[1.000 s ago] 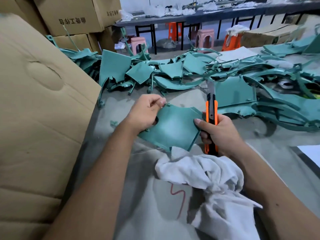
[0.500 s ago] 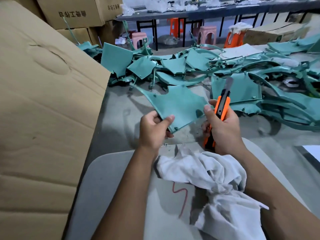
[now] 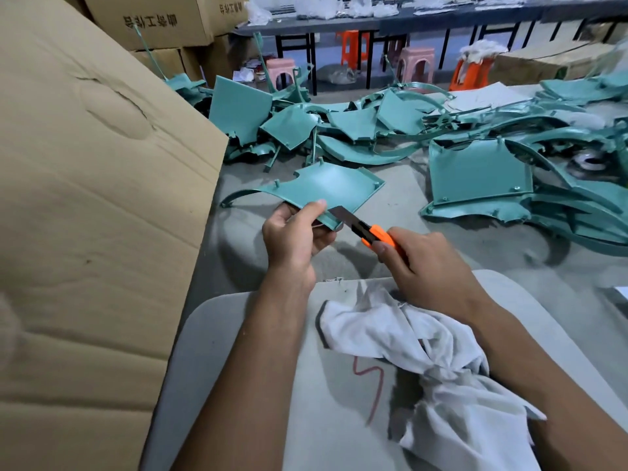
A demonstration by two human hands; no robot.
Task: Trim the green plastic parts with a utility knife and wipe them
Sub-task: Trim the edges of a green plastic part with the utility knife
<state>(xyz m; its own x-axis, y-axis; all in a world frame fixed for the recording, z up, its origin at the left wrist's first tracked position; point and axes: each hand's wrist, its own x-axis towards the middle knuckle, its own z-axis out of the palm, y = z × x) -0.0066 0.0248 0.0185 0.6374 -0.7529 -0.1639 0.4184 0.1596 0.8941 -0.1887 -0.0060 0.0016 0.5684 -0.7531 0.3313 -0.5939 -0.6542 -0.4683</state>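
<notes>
Head view, looking down over 2 bare forearms. Left hand [image 3: 295, 232] pinching the near edge of 1 green part [image 3: 326, 192], thumb on top, fingers curled beneath, holding it raised and roughly level above the table [image 3: 390, 263], likely so that edge faces the blade. Right hand [image 3: 424, 263] wrapped around the orange knife [image 3: 368, 231], blade out and pointing up-left, its tip touching the part's near edge just beside the left thumb. Probably shaving flash off the rim; thumb close to the blade, so a slip could cut. White rag [image 3: 431, 355] bunched on a grey board [image 3: 238, 351] under the right forearm, within easy reach, apparently for the wiping to follow. Pile of green parts [image 3: 482, 171] heaped farther back and to the right, seemingly awaiting trimming. Tall cardboard sheet [image 3: 95, 198] standing along the left.
</notes>
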